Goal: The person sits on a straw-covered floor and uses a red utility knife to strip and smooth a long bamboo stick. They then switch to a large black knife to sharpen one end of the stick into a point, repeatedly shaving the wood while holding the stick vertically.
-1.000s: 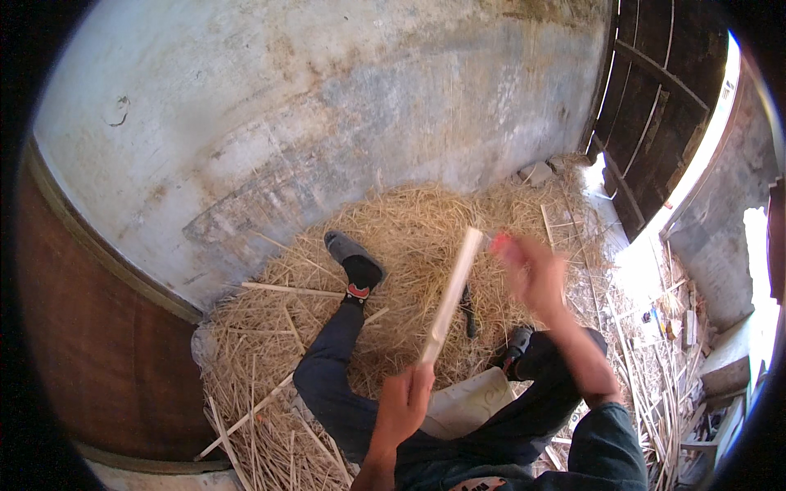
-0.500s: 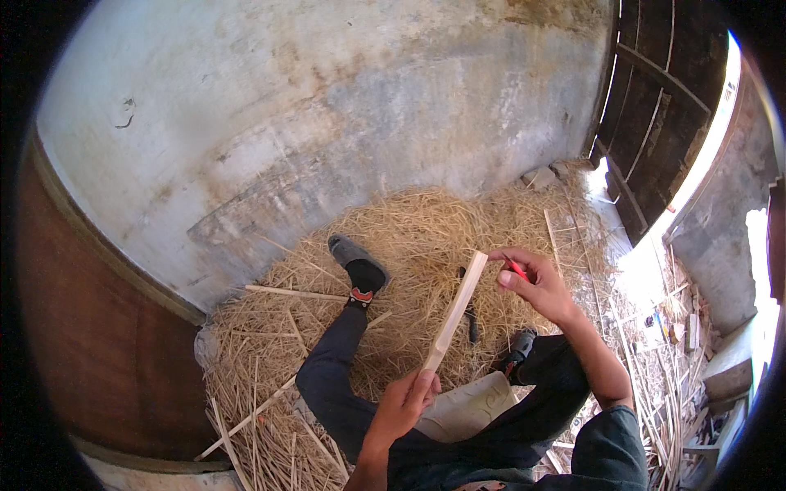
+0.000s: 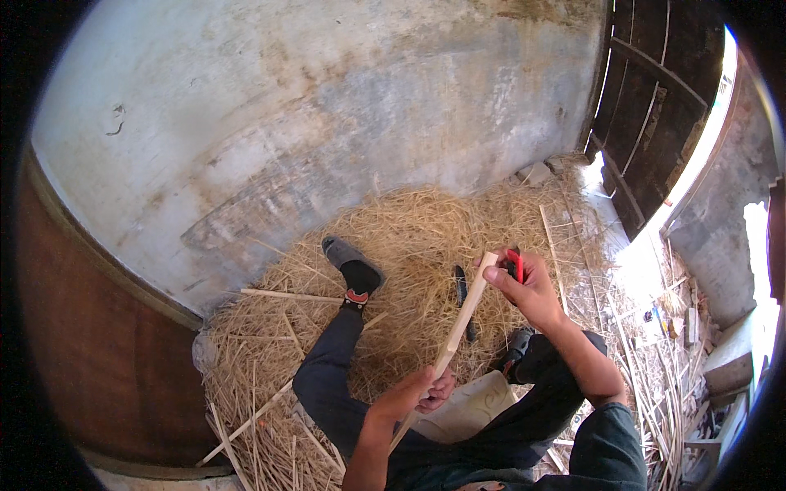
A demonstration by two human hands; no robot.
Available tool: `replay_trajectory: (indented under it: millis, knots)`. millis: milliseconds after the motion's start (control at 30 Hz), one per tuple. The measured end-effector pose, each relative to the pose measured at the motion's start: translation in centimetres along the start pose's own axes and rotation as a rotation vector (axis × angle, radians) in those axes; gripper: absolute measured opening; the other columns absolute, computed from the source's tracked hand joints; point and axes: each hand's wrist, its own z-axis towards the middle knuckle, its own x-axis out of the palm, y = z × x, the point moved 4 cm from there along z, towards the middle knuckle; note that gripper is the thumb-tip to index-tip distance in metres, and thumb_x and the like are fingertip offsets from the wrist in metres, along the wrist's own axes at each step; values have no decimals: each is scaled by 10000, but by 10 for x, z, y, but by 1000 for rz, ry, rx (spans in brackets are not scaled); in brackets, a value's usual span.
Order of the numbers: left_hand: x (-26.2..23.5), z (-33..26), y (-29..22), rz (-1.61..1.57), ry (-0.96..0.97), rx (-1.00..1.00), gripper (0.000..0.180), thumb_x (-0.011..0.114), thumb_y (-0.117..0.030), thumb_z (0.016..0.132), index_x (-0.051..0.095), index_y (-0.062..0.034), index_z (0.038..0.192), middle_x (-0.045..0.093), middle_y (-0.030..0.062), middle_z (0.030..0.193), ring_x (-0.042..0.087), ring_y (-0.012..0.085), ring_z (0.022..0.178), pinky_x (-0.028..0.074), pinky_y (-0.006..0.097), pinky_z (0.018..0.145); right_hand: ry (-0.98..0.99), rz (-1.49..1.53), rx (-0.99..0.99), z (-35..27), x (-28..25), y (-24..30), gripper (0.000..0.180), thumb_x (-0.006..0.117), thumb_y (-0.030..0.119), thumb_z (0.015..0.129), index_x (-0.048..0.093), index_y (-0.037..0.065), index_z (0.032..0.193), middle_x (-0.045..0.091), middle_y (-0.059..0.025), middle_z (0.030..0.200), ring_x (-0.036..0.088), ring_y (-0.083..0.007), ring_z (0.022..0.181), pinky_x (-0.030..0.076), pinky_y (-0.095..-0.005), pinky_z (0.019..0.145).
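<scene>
A person sits on a heap of straw (image 3: 409, 237) that fills the middle of the frame, legs stretched toward a stained plaster wall (image 3: 327, 106) across the upper half. The left hand (image 3: 417, 394), low in the centre, is closed around the lower part of a pale wooden stick (image 3: 460, 317), which slants up and to the right. The right hand (image 3: 528, 286), right of centre, is curled around a red-handled tool (image 3: 514, 263) whose working end cannot be made out; its thumb lies against the stick's top end. The two hands are apart, one at each end of the stick.

A dark knife-like object (image 3: 463, 299) lies on the straw just behind the stick. The left foot, in a grey shoe (image 3: 344, 252), rests on the straw left of centre. A light cloth or sheet (image 3: 467, 405) lies on the lap under the left hand. Loose thin sticks (image 3: 291, 295) lie scattered over the straw at left. A dark slatted wooden door (image 3: 655, 106) stands at the upper right.
</scene>
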Motion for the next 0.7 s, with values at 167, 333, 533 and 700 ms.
replay_trajectory:
  millis: [167,333,533,700]
  knots:
    - [6,-8,-21,300,-419,69,526,385,-570,1085,498,-102,873,399,-56,687,334,58,553,259,253,477,-152,-175,-289,-8,-7,0,268,733,210,942,677,0,1100,693,-79,933,672,-177,833,518,-317,742]
    - [20,-11,-44,567,-600,201,425,396,-389,1124,504,-67,868,421,-2,649,397,115,553,335,308,515,67,-566,-466,-29,23,10,259,780,226,878,716,72,1077,693,-106,889,704,-295,746,562,-390,661]
    - [50,-8,-65,1017,-803,293,348,461,-299,1103,582,1,974,551,208,635,593,415,587,418,443,534,53,-704,-596,-39,44,16,267,803,273,861,738,136,1081,632,-24,766,654,-211,590,510,-357,499]
    - [52,-6,-64,1141,-893,284,319,476,-280,1095,593,-2,990,574,242,648,606,487,634,435,506,528,22,-751,-567,-39,45,18,267,811,284,854,756,137,1069,620,-10,722,633,-206,549,491,-354,478]
